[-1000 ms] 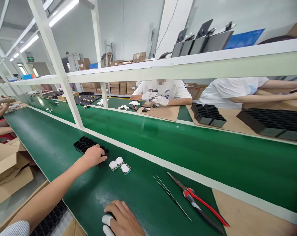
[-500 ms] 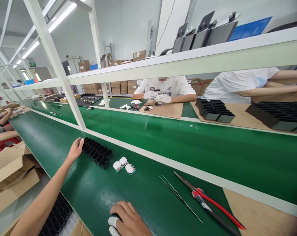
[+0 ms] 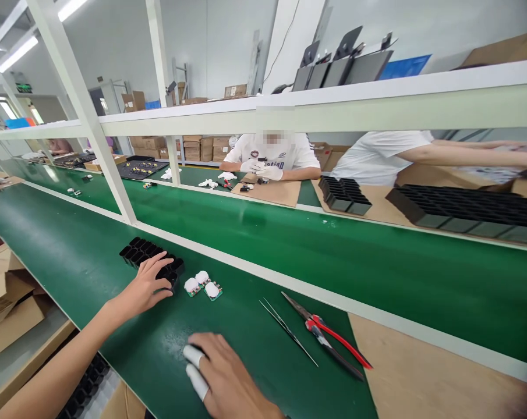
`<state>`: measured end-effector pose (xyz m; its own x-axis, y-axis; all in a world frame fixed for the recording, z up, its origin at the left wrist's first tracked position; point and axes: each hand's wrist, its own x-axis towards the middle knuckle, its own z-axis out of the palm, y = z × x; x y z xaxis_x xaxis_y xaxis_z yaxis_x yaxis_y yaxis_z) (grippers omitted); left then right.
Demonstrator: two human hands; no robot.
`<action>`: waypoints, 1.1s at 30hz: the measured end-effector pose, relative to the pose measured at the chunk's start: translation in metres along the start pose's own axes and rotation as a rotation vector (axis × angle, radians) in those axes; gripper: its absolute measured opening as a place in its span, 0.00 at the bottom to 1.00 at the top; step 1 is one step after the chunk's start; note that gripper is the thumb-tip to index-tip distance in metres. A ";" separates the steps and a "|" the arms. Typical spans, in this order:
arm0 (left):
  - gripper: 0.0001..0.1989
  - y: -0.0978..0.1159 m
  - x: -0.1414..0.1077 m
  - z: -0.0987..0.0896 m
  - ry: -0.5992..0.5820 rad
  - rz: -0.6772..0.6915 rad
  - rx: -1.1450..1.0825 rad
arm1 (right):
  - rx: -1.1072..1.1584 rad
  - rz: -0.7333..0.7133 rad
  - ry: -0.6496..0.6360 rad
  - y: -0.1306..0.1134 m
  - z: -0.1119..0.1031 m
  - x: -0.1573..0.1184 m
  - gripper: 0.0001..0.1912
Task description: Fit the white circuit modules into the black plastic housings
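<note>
A block of joined black cups [image 3: 135, 252] stands on the green bench [image 3: 71, 233]. Over its right end is my left hand [image 3: 147, 286], fingers spread, fingertips at the nearest cups; whether it grips one is hidden. Just right of the block lie several small green circuit boards with white blobs [image 3: 212, 290]. My right hand [image 3: 222, 372], with white covers on two fingers, hovers low over the bench near the front edge, fingers apart and holding nothing visible. Tweezers [image 3: 289, 333] and red-handled pliers [image 3: 326, 334] lie to its right.
A cardboard sheet [image 3: 420, 361] covers the bench at the right. White shelf posts [image 3: 110, 169] and a bench rail run behind. Across the green belt [image 3: 263, 215], a person in white gloves works; another reaches beside black cases [image 3: 459, 209]. Open cartons [image 3: 10, 297] stand lower left.
My left hand has moved from the block's far left end to its right end, fingers now spread. The view has turned right, and my right hand has shifted slightly, its fingers more extended.
</note>
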<state>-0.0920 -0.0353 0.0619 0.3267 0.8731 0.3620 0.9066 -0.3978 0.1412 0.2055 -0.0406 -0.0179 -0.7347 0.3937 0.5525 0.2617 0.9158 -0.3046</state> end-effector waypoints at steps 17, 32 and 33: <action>0.13 0.070 0.049 0.033 -0.236 0.114 -0.452 | -0.083 0.262 -0.125 0.062 -0.064 -0.013 0.35; 0.35 0.075 0.048 0.095 -0.193 0.059 -0.581 | -0.179 0.424 0.031 0.049 -0.055 -0.036 0.23; 0.37 0.075 0.047 0.095 -0.187 0.056 -0.584 | -0.183 0.434 0.035 0.047 -0.055 -0.035 0.21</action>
<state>0.0165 0.0028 0.0024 0.4588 0.8602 0.2226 0.6081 -0.4866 0.6273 0.2779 -0.0067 -0.0094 -0.5124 0.7427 0.4311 0.6482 0.6638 -0.3730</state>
